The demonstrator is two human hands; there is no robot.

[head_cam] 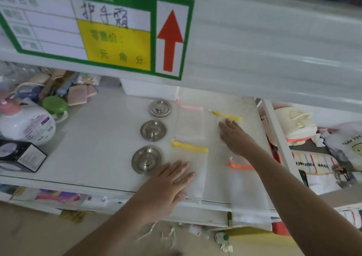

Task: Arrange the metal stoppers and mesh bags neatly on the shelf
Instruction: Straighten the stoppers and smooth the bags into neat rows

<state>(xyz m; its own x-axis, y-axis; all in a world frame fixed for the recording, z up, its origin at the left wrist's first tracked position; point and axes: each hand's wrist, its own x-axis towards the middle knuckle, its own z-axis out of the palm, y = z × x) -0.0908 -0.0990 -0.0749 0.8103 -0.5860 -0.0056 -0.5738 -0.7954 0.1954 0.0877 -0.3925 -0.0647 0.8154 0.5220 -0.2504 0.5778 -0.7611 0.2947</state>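
On shelf (98, 138): left hand (168, 179) spread flat on mesh bag (195, 177); right hand (235, 136) spread flat on another; three metal stoppers (153, 130) aligned beside.

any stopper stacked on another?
No: the three metal stoppers lie apart in a column on the shelf, none overlapping.

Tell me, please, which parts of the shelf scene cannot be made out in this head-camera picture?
- Price label, head view: small printed fields too blurred to read.
- Orange-ribbon mesh bag: upper part hidden under the right forearm.
- Far yellow-ribbon mesh bag: mostly covered by the right hand.
- Near yellow-ribbon mesh bag: lower left corner hidden by the left hand.
- Back of the shelf: hidden by the upper shelf edge.
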